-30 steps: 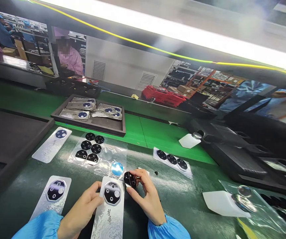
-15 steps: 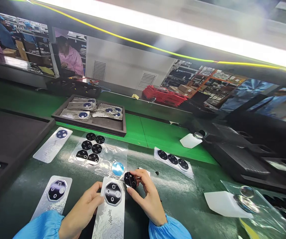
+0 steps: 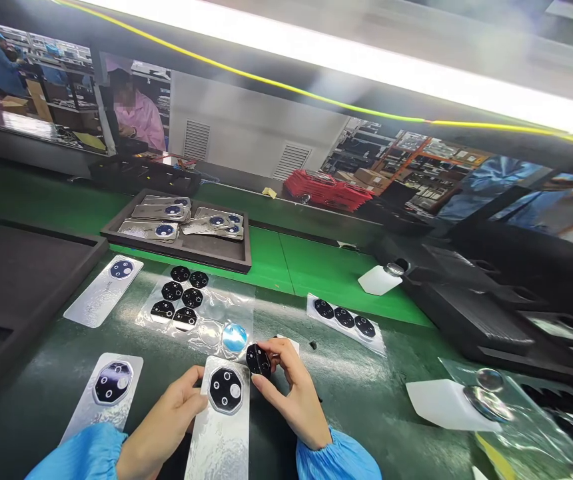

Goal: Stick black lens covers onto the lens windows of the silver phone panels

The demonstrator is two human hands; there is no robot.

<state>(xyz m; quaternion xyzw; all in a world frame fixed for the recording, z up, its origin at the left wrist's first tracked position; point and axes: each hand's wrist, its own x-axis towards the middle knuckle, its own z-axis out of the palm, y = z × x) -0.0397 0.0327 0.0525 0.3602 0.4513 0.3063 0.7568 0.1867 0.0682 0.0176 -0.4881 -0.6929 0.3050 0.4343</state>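
My left hand (image 3: 169,417) grips the left edge of a silvery phone back cover (image 3: 219,447), which has a black octagonal camera area with several rings near its top. Between the thumb and fingers of my right hand (image 3: 291,387) is a black octagonal camera lens cover (image 3: 258,361), held tilted by the cover's upper right corner. Just beyond lies a clear plastic sheet (image 3: 226,303) bearing several similar black lens covers and a round blue film (image 3: 235,338). Another silvery back cover (image 3: 84,417) rests left of my left hand, partly behind my sleeve.
A dark tray (image 3: 206,255) of phone covers stands at the back. One more cover (image 3: 99,300) lies before it. To the right are a strip with three black lens pieces (image 3: 344,318) and two white bottles (image 3: 436,403) (image 3: 379,280). A dark tray (image 3: 31,267) borders the left.
The view has shifted very slightly. The black lens cover in my right hand has tilted a little, and glare now hides the lettering on the held back cover. Both grips stay the same.
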